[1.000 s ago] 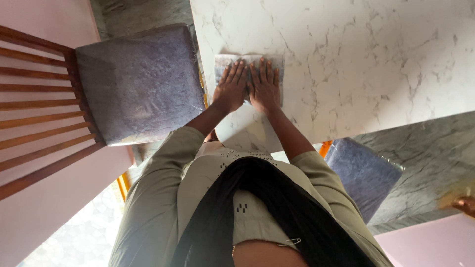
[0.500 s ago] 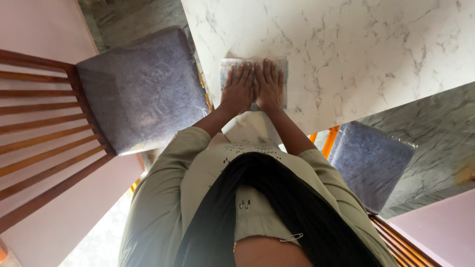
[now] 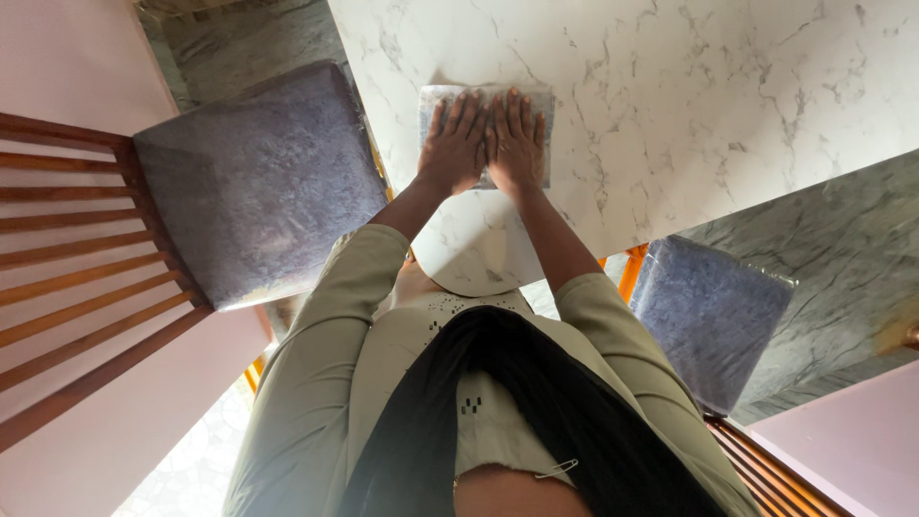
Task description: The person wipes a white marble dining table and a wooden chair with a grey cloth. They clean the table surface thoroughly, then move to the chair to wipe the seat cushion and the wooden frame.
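Note:
A folded grey cloth [image 3: 542,107] lies on the white marble table [image 3: 728,86] near its rounded near corner. My left hand [image 3: 450,146] and my right hand [image 3: 518,144] press flat on the cloth side by side. Their fingers are stretched out and close together, thumbs touching. Most of the cloth is hidden under the hands; only its left, right and far edges show. Both arms are extended from light green sleeves.
A wooden slatted chair [image 3: 67,268] with a grey-purple cushion [image 3: 258,182] stands left of the table. A second grey-purple cushion [image 3: 713,316] sits at the lower right. Grey-green marble floor [image 3: 842,287] lies beyond. My dark hair hangs down in front.
Both hands have slid the cloth a little farther from the table's near corner, and my arms are more stretched. The view has shifted slightly.

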